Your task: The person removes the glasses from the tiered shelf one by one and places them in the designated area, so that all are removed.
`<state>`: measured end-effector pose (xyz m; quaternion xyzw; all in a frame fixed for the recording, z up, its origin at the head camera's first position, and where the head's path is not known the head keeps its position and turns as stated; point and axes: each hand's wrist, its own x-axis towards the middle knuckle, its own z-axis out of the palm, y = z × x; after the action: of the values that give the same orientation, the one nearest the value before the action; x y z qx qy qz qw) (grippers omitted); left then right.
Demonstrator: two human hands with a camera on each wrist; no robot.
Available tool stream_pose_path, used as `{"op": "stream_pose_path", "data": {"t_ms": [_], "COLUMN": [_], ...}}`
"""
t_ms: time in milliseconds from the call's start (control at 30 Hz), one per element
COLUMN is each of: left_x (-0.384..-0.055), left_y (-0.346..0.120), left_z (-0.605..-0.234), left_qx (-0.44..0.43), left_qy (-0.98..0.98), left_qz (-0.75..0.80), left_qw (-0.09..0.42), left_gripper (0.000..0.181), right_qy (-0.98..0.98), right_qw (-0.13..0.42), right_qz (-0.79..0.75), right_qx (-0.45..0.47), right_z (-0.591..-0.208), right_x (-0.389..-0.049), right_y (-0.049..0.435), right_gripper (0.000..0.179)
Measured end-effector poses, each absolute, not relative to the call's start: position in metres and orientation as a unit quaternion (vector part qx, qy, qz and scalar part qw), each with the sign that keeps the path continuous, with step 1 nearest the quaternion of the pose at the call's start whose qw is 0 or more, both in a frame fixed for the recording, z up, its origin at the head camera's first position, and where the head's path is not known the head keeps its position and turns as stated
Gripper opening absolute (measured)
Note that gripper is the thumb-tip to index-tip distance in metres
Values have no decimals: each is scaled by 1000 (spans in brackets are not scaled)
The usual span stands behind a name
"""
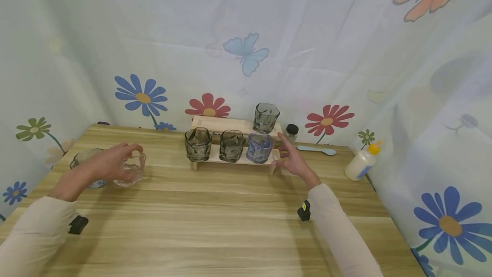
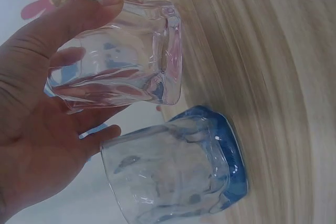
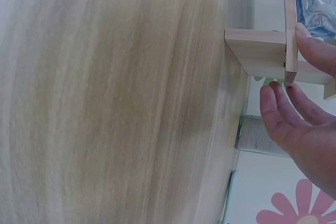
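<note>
My left hand (image 1: 111, 163) grips a clear, faintly pink drinking glass (image 2: 136, 56) around its upper part, thumb on one side and fingers on the other. Just left of it stands a blue-based glass (image 2: 178, 166), partly hidden behind that hand in the head view; a fingertip is right at its rim. At the right end of a two-step wooden rack (image 3: 257, 51), my right hand (image 1: 294, 161) pinches the lower shelf, thumb above and fingertips at its end. On that shelf stand two smoky grey glasses (image 1: 198, 145) (image 1: 232, 146) and a bluish glass (image 1: 259, 148).
Another grey glass (image 1: 266, 117) stands on the rack's upper step. Right of the rack are a black-capped jar (image 1: 291, 133), a pale blue spoon (image 1: 317, 150) and a yellow-tipped glue bottle (image 1: 361, 163). A flowered curtain (image 1: 173, 54) borders the wooden table (image 1: 200, 230).
</note>
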<state>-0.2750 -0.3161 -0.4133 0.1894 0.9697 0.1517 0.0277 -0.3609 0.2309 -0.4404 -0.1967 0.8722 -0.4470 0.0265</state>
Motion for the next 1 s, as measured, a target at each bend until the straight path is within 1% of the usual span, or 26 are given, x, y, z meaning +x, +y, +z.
{"op": "stream_pose_path", "data": {"t_ms": [133,367,700,1000], "left_x": [-274,-270,-268,-264], "left_y": [-322,-326,-336,-339], "left_z": [-413,-413,-420,-421], "left_qx": [196,188,153,155], "left_qy": [968,974,978,978], "left_qz": [153,128,143,139], "left_qw": [27,5,17,4], "left_gripper": [78,79,75,77], "right_qy": [873,869,870,873], "right_qw": [33,29,35,41], "right_qz": [-450,-456,-453,-451], "right_qx": [-188,-192,-192,-184], "right_z": [-441,-440,-439,-439], "right_x": [-360,-359,-361,-360], "right_y": [230,231,233,232], "right_gripper": [99,100,100,101]}}
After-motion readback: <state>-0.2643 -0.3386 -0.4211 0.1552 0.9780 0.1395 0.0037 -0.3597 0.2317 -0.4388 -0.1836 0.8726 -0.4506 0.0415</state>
